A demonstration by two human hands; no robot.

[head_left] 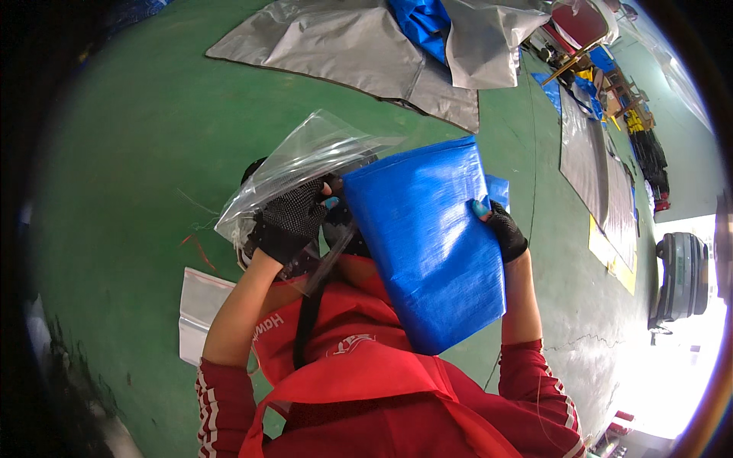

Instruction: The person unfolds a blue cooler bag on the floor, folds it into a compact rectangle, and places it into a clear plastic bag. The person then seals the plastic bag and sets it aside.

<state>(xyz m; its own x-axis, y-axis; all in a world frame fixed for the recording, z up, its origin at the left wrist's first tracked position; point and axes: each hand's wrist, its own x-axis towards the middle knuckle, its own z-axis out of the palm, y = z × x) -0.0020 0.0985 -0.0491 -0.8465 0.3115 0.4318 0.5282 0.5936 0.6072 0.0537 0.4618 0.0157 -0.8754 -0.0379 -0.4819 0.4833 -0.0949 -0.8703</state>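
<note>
A folded blue tarp is held up in front of my red apron, tilted. My right hand, in a black fingerless glove, grips its right edge with the thumb on top. At the tarp's left side, a clear plastic bag is pinched in my left hand, which wears a dotted black fingerless glove. The bag spreads over and around that hand, and its lower part hangs toward my lap. The tarp stands beside the bag, not inside it. The right hand's other fingers are hidden behind the tarp.
A large grey tarp lies on the green floor ahead, with a blue piece on it. White plastic sheets lie at my left. Along the right are another grey tarp, a chair and piled goods. A car stands beyond.
</note>
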